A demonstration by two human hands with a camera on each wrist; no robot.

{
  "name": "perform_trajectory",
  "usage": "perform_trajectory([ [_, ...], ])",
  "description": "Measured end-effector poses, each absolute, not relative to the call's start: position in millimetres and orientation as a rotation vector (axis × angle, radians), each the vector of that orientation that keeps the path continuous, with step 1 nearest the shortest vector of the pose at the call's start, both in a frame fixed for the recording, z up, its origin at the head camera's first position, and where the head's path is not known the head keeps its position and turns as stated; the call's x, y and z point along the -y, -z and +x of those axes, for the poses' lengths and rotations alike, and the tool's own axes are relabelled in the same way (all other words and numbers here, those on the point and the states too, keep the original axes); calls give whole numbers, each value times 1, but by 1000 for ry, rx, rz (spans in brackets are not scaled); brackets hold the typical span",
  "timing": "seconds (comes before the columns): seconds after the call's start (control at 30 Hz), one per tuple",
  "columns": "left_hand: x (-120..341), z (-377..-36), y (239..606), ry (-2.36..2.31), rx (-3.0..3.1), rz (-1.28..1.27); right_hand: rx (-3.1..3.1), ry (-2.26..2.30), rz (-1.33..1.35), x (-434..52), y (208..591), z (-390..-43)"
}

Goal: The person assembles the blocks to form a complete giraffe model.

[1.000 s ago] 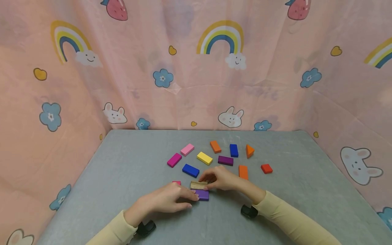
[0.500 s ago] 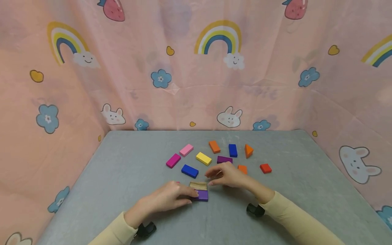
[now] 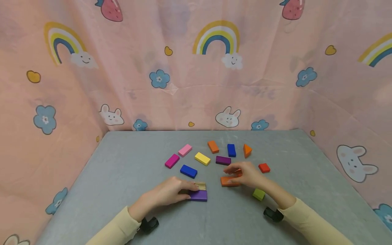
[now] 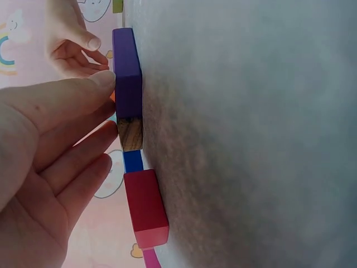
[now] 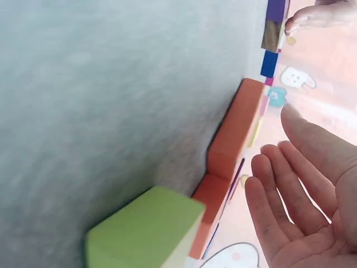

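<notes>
Near the front middle of the table, a purple block (image 3: 199, 196) lies against a natural-wood block (image 3: 201, 185). My left hand (image 3: 166, 192) rests its fingertips on the wood block, with the thumb at the purple block's left end. Its fingers look relaxed in the left wrist view. Over to the right, my right hand (image 3: 249, 175) hovers at an orange block (image 3: 228, 181), fingers loosely bent. The right wrist view shows a gap between those fingers and the block, and a second orange piece (image 5: 212, 198) behind it. Below the right forearm sits a green block (image 3: 258, 194).
Behind the hands lie a blue block (image 3: 188, 171), yellow block (image 3: 202, 159), dark purple block (image 3: 223, 160), magenta block (image 3: 172, 161) and several others. A red block (image 3: 264, 167) is at right. In the left wrist view, another red block (image 4: 148, 206) lies beside the left hand.
My right hand has left the wood block and moved right to the orange block. My left fingertips have shifted from the purple block onto the wood block. The green block has come into view.
</notes>
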State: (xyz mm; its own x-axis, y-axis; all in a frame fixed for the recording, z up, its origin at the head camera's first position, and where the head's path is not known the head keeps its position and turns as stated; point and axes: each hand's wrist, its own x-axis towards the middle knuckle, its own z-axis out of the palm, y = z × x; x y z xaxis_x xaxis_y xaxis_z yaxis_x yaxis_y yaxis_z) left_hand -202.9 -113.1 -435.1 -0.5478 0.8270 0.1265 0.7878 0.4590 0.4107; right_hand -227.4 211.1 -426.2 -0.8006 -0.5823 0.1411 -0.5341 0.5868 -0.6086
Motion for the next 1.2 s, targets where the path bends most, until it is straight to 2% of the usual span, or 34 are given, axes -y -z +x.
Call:
perform_trajectory([
  [0.3,112,-203,435,-654,-2590,1436,-2764,920,-873,-213,430,-224],
  [1.2,112,-204,433,-661,-2568,1409,-2741,811,-973,-212,429,-227],
])
